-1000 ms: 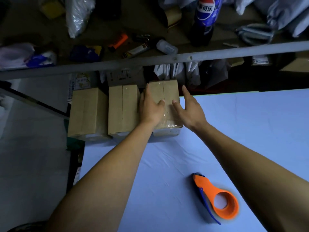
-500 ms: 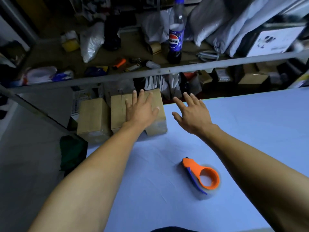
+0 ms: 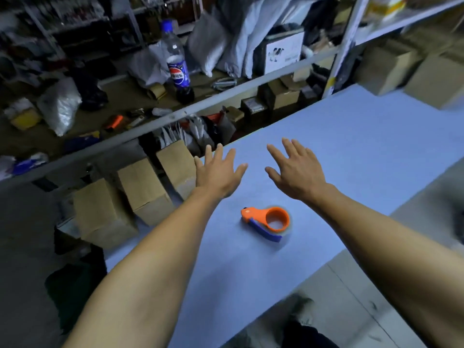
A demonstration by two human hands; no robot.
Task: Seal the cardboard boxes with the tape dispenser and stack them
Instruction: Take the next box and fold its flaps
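Just 3 closed boxes (image 3: 140, 187) beside spread, empty left hand (image 3: 217, 175) and right hand (image 3: 297, 172).

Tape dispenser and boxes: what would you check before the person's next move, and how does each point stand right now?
1. Both hands free: ok. The left hand and right hand are open and hold nothing.
2. Tape dispenser within reach on the blue table: ok, it lies below the hands.
3. Three cardboard boxes in a row at the table's left edge: ok.
4. Boxes stacked: not ok, they stand side by side.
5. All seams taped: cannot tell.
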